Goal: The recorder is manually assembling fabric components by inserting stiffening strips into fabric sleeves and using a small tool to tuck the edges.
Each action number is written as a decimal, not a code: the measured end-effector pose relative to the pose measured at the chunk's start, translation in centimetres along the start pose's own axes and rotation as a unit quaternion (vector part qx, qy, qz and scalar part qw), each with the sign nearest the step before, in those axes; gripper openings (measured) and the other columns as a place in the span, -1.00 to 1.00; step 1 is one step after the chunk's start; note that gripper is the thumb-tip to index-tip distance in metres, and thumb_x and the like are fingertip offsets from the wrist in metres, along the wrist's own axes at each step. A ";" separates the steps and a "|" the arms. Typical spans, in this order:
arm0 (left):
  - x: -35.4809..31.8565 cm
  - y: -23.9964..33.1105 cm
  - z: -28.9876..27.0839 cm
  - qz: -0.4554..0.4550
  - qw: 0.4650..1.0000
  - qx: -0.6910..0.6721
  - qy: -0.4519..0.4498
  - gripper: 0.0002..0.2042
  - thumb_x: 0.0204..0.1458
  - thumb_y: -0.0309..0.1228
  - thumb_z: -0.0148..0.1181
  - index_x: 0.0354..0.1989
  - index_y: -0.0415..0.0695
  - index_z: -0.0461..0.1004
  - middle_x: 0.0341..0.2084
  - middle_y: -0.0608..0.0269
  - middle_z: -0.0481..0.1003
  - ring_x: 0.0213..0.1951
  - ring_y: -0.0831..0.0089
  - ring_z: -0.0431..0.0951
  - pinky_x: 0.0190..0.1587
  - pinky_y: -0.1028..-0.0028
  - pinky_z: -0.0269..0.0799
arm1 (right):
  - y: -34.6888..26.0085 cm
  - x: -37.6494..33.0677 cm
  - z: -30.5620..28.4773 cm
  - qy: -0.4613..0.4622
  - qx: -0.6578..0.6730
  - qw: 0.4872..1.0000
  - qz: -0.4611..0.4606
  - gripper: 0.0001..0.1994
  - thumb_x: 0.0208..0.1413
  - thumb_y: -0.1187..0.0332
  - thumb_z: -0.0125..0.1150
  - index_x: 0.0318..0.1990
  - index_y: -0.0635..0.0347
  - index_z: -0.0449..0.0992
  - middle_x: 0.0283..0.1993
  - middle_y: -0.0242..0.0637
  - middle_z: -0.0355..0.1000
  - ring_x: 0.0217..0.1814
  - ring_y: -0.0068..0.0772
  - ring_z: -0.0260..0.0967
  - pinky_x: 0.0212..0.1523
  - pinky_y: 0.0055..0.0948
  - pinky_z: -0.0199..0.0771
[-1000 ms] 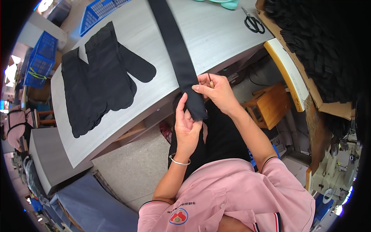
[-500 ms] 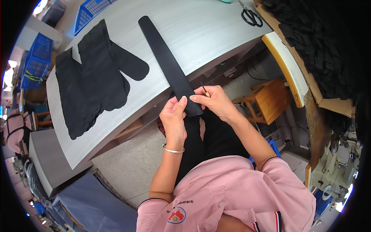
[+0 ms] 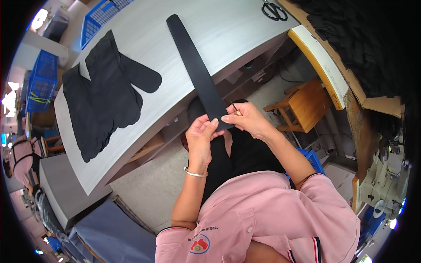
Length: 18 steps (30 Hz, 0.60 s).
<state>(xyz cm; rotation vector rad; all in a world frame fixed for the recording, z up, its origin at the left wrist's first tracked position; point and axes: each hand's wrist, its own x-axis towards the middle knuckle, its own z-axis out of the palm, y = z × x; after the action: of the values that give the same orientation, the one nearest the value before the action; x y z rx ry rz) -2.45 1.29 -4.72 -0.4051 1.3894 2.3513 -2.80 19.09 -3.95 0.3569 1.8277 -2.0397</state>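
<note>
A long, flat black strip (image 3: 195,65) with a rounded far end lies across the grey table (image 3: 237,30) and hangs over its near edge. My left hand (image 3: 201,136) and my right hand (image 3: 245,119) both pinch its near end, in front of the table edge above my lap. A thin pointed tool pokes up from my right hand's fingers. On the table's left lies a pile of flat black sock-shaped pieces (image 3: 103,94).
Black scissors (image 3: 274,9) lie at the table's far right. A heap of black fabric (image 3: 364,39) fills the right side above a cardboard edge. A small wooden stool (image 3: 305,103) stands under the table. Blue baskets (image 3: 98,19) stand beyond the table.
The strip has been pulled toward me: its far end, earlier beyond the picture's top, now lies on the table. Both hands have stayed on its near end, drawing lower.
</note>
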 end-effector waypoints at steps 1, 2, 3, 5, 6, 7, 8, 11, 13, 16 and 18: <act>-0.2 -0.1 0.1 -0.017 1.000 0.017 -0.018 -0.79 0.13 -0.54 0.25 -0.08 -0.27 0.45 -0.31 0.20 0.60 -0.32 0.50 0.63 -0.23 0.49 0.63 | 0.1 -0.4 -0.3 -0.003 0.001 1.000 -0.012 -0.84 0.11 0.35 0.36 -0.36 0.20 0.50 -0.57 -0.61 0.29 -0.62 -0.85 0.07 -0.63 -0.72 0.01; -0.4 -0.3 0.4 -0.032 0.999 0.014 -0.022 -0.77 0.13 -0.52 0.25 -0.06 -0.27 0.45 -0.30 0.20 0.60 -0.30 0.52 0.62 -0.21 0.50 0.59 | 0.2 -0.8 -0.8 0.001 0.004 1.000 -0.005 -0.84 0.11 0.36 0.36 -0.38 0.18 0.48 -0.58 -0.64 0.25 -0.62 -0.85 0.05 -0.63 -0.73 -0.02; -0.6 -0.3 0.7 -0.052 0.998 0.014 -0.019 -0.76 0.14 -0.50 0.25 -0.04 -0.28 0.46 -0.29 0.20 0.60 -0.29 0.55 0.61 -0.19 0.51 0.56 | 0.3 -1.3 -1.3 0.002 0.009 1.000 -0.002 -0.84 0.11 0.36 0.36 -0.38 0.18 0.48 -0.58 -0.64 0.25 -0.62 -0.85 0.05 -0.63 -0.73 -0.02; -0.7 -0.2 1.2 -0.043 0.998 0.020 -0.036 -0.76 0.12 -0.51 0.27 -0.05 -0.27 0.46 -0.28 0.20 0.61 -0.28 0.54 0.61 -0.16 0.50 0.55 | 0.3 -2.4 -2.1 -0.013 0.007 1.000 0.014 -0.84 0.11 0.37 0.36 -0.39 0.17 0.48 -0.57 -0.65 0.26 -0.60 -0.85 0.05 -0.60 -0.74 -0.03; -0.6 -0.1 1.6 -0.039 0.998 0.027 -0.038 -0.75 0.10 -0.53 0.30 -0.06 -0.25 0.47 -0.27 0.19 0.61 -0.26 0.53 0.61 -0.13 0.48 0.54 | 0.4 -3.1 -2.3 -0.021 0.019 1.000 0.007 -0.84 0.11 0.37 0.36 -0.39 0.17 0.48 -0.57 -0.65 0.26 -0.60 -0.85 0.05 -0.60 -0.74 -0.03; -0.4 0.0 2.1 -0.048 0.997 0.030 -0.045 -0.75 0.10 -0.53 0.30 -0.06 -0.25 0.47 -0.27 0.19 0.61 -0.26 0.53 0.61 -0.13 0.48 0.54 | 0.4 -3.8 -2.5 -0.030 0.003 1.000 0.007 -0.84 0.10 0.37 0.37 -0.40 0.16 0.48 -0.57 -0.65 0.27 -0.59 -0.86 0.05 -0.59 -0.73 -0.03; -0.2 0.0 2.7 -0.036 0.997 0.029 -0.063 -0.74 0.06 -0.55 0.32 -0.08 -0.26 0.47 -0.26 0.17 0.61 -0.26 0.49 0.61 -0.13 0.48 0.54 | 0.4 -4.6 -2.7 -0.027 -0.020 0.999 0.017 -0.84 0.10 0.37 0.37 -0.41 0.15 0.49 -0.57 -0.66 0.27 -0.58 -0.86 0.05 -0.57 -0.72 -0.03; 0.2 -0.4 4.5 -0.039 0.997 0.026 -0.066 -0.72 -0.02 -0.61 0.37 -0.13 -0.30 0.47 -0.27 0.10 0.60 -0.26 0.37 0.63 -0.13 0.43 0.56 | 0.6 -7.6 -3.8 -0.062 -0.030 0.998 -0.003 -0.82 0.07 0.34 0.39 -0.44 0.19 0.50 -0.60 -0.61 0.28 -0.56 -0.80 0.08 -0.54 -0.64 0.04; 0.3 -0.5 5.3 -0.047 0.996 -0.035 -0.070 -0.71 -0.03 -0.63 0.36 -0.13 -0.32 0.46 -0.30 0.07 0.59 -0.27 0.31 0.64 -0.14 0.40 0.57 | 0.7 -9.2 -5.2 -0.053 -0.121 0.991 0.002 -0.79 0.06 0.32 0.39 -0.40 0.26 0.52 -0.56 -0.54 0.34 -0.52 -0.75 0.16 -0.49 -0.60 0.14; 0.9 0.0 5.8 -0.015 0.996 -0.035 -0.083 -0.75 0.02 -0.59 0.34 -0.14 -0.29 0.46 -0.31 0.04 0.59 -0.26 0.26 0.64 -0.13 0.38 0.57 | 1.1 -12.2 -8.3 -0.063 -0.223 0.973 -0.008 -0.74 0.04 0.28 0.39 -0.36 0.34 0.54 -0.53 -0.43 0.41 -0.46 -0.66 0.26 -0.41 -0.52 0.27; 1.3 0.6 5.9 0.000 0.997 -0.037 -0.074 -0.75 0.05 -0.55 0.34 -0.13 -0.28 0.45 -0.28 0.02 0.60 -0.24 0.24 0.65 -0.11 0.36 0.57 | 1.4 -14.7 -10.4 -0.078 -0.302 0.950 0.018 -0.73 0.03 0.26 0.40 -0.30 0.34 0.58 -0.50 -0.38 0.48 -0.40 -0.61 0.34 -0.33 -0.49 0.35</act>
<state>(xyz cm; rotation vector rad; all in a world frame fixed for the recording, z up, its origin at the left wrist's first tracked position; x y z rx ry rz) -4.16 6.41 -2.05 -0.2469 1.2370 2.3858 10.39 30.83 -0.20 0.0509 2.1960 -1.3369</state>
